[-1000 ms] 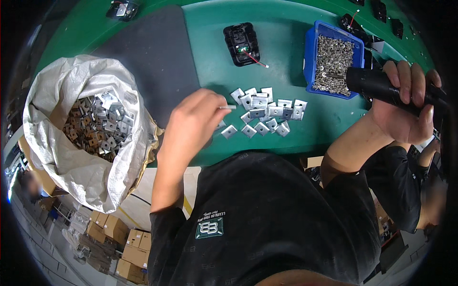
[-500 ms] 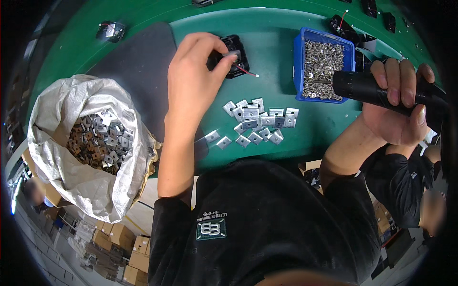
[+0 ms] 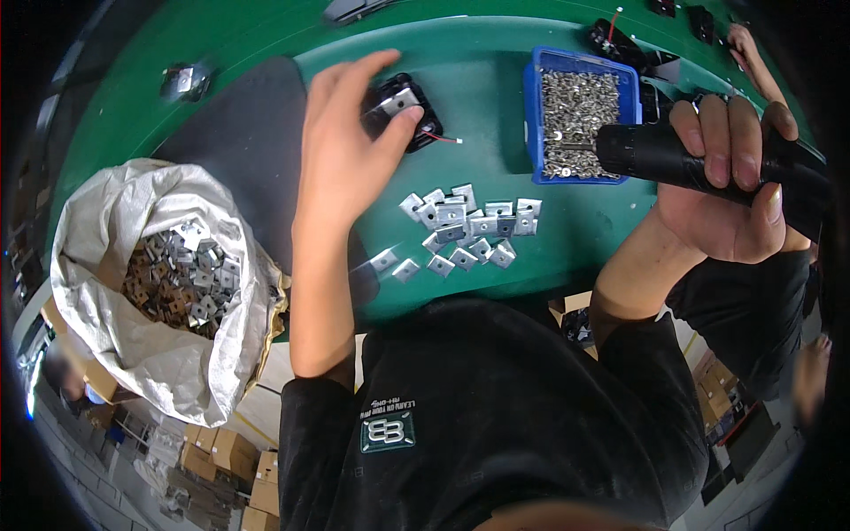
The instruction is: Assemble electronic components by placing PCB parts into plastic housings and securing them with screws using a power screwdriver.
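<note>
My left hand [image 3: 348, 142] has its fingers spread, with the thumb tip touching a small silver metal plate [image 3: 400, 100]. This plate rests in a black plastic housing [image 3: 422, 119], from which a red wire with a white connector sticks out. In my right hand [image 3: 728, 190] is a black power screwdriver [image 3: 646, 154], its fingers wrapped round the body. The driver's bit end points left over a blue bin [image 3: 534, 133] of small silver screws [image 3: 580, 111]. Several more metal plates [image 3: 452, 215] with centre holes lie loosely piled on the green table between my arms.
An open white woven sack [image 3: 88, 292] full of metal plates stands at the left, beside a dark grey mat [image 3: 239, 133]. More black housings [image 3: 611, 44] lie behind the bin, and another [image 3: 186, 81] at far left. A co-worker's hand [image 3: 742, 40] shows at far right.
My left fingers have opened from their pinch, and the metal plate now shows in the housing. The screwdriver remains in my right hand at the bin. A co-worker's arm has appeared at far right.
</note>
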Demonstrator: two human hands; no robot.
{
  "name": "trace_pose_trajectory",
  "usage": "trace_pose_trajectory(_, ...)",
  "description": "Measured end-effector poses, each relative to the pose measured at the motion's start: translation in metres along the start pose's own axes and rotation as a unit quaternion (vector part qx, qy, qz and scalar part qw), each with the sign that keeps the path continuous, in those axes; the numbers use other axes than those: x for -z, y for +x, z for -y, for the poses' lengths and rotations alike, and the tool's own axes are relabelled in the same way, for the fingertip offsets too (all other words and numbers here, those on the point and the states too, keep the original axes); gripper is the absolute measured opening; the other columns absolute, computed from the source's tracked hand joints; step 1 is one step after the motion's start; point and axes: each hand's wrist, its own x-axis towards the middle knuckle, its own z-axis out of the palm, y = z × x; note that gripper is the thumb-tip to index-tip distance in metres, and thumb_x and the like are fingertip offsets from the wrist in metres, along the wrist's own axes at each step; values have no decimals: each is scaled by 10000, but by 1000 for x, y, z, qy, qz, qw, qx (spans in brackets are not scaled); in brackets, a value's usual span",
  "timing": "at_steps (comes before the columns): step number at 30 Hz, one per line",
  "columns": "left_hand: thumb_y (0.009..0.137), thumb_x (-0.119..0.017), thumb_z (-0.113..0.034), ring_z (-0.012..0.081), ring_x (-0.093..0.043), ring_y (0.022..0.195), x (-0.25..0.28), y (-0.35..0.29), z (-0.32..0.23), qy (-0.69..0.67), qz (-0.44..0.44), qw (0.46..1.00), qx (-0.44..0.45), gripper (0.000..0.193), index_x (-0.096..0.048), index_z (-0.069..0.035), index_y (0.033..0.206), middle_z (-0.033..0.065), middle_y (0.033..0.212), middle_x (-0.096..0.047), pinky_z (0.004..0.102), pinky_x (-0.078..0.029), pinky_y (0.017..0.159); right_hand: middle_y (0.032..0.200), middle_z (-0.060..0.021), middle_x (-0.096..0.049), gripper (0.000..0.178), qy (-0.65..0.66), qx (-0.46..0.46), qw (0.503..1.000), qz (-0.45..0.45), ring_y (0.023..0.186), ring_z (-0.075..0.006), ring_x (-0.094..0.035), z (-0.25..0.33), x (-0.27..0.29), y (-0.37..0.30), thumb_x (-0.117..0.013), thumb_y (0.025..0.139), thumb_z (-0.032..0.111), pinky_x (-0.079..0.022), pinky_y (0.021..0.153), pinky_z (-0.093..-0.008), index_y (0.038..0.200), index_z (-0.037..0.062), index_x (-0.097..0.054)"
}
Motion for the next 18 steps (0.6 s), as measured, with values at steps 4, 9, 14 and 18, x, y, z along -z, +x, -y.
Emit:
trace_pose_trajectory(4,660,-770,-160,254,-556,951,-5,-10,-23,19,-63,982,-177,390,-682,-105,1035,69,995,-606,361,-425,837,802,56,-547,471,-10,1,995,-103,747,-86,-511,5,-15,0,-672,736,206,-362,773,-253,1161,140,-481)
trace_pose_trajectory(9,676,-787,-234,182,-587,810,-38,-11,-52,23,8,963,-270,318,-711,-88,947,13,874,-657,320,-387,724,799,56,-560,457,8,10,993,-119,740,-84,-514,10,-22,0,-695,734,209,-374,764,-256,1151,143,-520)
trace_pose_trajectory(14,712,-768,-149,159,-600,694,-50,-12,-52,-17,-18,959,-284,141,-725,-77,826,14,772,-682,294,-396,697,798,57,-569,460,24,8,996,-84,729,-70,-515,17,-22,-1,-712,725,202,-383,774,-246,1148,137,-544)
trace_pose_trajectory(18,706,-768,-110,169,-619,686,-46,-16,-49,-55,-34,960,-272,147,-720,-62,837,38,779,-690,288,-411,675,789,59,-575,439,45,27,994,-98,718,-67,-525,17,-26,0,-722,712,199,-396,770,-236,1117,136,-565)
